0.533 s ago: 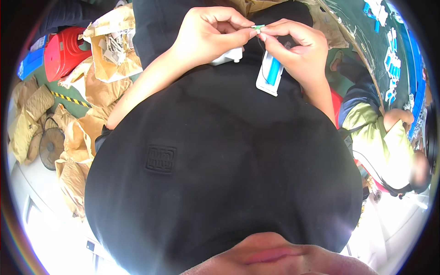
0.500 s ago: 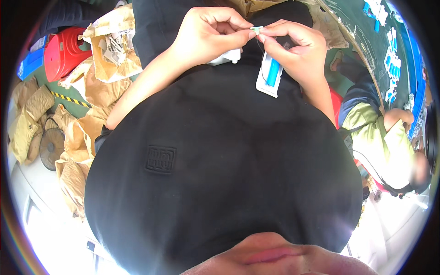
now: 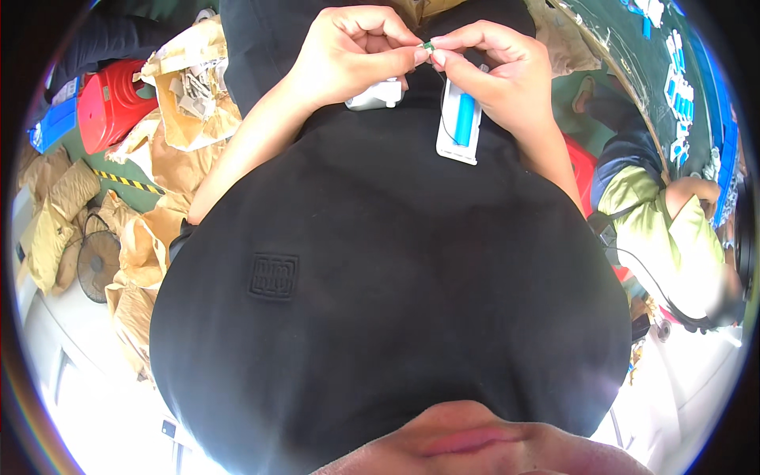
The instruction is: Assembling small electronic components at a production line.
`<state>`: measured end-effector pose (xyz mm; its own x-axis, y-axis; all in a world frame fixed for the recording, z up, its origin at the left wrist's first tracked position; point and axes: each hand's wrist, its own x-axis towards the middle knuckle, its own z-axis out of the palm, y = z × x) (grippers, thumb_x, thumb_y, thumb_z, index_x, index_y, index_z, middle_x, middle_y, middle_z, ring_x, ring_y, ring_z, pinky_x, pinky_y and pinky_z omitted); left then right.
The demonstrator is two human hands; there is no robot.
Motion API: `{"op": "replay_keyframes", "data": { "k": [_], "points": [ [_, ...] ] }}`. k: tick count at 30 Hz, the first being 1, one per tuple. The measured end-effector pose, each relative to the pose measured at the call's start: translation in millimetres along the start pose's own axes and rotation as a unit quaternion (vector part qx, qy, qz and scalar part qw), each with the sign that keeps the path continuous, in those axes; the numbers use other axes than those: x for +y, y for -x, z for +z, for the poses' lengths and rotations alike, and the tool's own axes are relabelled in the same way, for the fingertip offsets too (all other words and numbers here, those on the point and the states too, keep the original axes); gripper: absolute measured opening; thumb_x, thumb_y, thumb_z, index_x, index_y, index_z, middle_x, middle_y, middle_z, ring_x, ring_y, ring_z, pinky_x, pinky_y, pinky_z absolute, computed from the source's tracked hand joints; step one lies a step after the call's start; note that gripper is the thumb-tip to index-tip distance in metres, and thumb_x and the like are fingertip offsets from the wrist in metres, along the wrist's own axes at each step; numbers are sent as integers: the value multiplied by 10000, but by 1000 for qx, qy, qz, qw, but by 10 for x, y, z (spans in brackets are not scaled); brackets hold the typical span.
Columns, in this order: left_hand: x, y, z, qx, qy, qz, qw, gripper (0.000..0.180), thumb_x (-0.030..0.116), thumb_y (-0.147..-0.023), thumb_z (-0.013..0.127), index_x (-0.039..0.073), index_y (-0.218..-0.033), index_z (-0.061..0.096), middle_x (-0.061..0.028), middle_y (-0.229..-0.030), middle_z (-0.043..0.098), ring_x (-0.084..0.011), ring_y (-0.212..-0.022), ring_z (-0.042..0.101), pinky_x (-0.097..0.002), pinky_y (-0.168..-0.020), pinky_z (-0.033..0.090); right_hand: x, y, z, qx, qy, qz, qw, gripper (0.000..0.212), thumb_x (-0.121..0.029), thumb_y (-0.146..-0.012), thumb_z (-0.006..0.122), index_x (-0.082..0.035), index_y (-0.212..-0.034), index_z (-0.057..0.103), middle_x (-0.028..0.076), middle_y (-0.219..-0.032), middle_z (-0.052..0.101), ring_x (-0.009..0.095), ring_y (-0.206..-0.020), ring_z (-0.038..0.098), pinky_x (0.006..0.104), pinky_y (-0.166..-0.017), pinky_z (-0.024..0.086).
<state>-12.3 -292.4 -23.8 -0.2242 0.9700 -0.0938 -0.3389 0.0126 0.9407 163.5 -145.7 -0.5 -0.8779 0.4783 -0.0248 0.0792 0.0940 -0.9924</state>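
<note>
Thumb and forefinger of my left hand (image 3: 348,59) pinch one end of a tiny green circuit board (image 3: 428,47). My right hand (image 3: 503,75) pinches its other end, so the fingertips nearly meet. Below my right hand, a long white plastic case (image 3: 447,149) holds a blue cylindrical battery (image 3: 465,123). A thin dark wire (image 3: 445,99) runs from the case up toward the board. Under my left hand sits a second white plastic part (image 3: 374,96), its upper side partly covered by the fingers. Both parts lie against my dark clothing.
Brown paper bags stand at the left, one with white parts (image 3: 194,95) inside. Near them are a red stool (image 3: 111,107) and a fan (image 3: 99,257). At the right, a green work table (image 3: 633,47) carries several blue-and-white pieces; a person in a light green top (image 3: 653,226) is beside it.
My hands and the board have shifted slightly left. The board is turned so that its green face shows more. The case hangs more upright, and the second white part has moved left.
</note>
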Motion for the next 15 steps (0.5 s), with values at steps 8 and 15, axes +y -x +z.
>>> {"op": "replay_keyframes", "data": {
  "k": [8, 15],
  "points": [
    [-10, -2, 47, 1, -4, -1, 1000, 52, -29, -927, 738, -12, -915, 691, -49, -786, 725, -72, -642, 679, -222, -553, 525, 95, 21, -56, -18, -36, -7, 999, 139, 61, -913, 716, 54, -1051, 724, 108, -965, 754, 142, -898, 733, 261, -808, 597],
    [-7, -88, -4, -21, -20, -34, 999, 48, 10, -919, 742, 1, -933, 697, -83, -853, 733, -158, -703, 712, -293, -616, 564, 84, -21, -103, -22, -35, -13, 999, 122, 62, -914, 713, 51, -1036, 716, 105, -956, 752, 142, -892, 727, 265, -807, 593]
  ]
}}
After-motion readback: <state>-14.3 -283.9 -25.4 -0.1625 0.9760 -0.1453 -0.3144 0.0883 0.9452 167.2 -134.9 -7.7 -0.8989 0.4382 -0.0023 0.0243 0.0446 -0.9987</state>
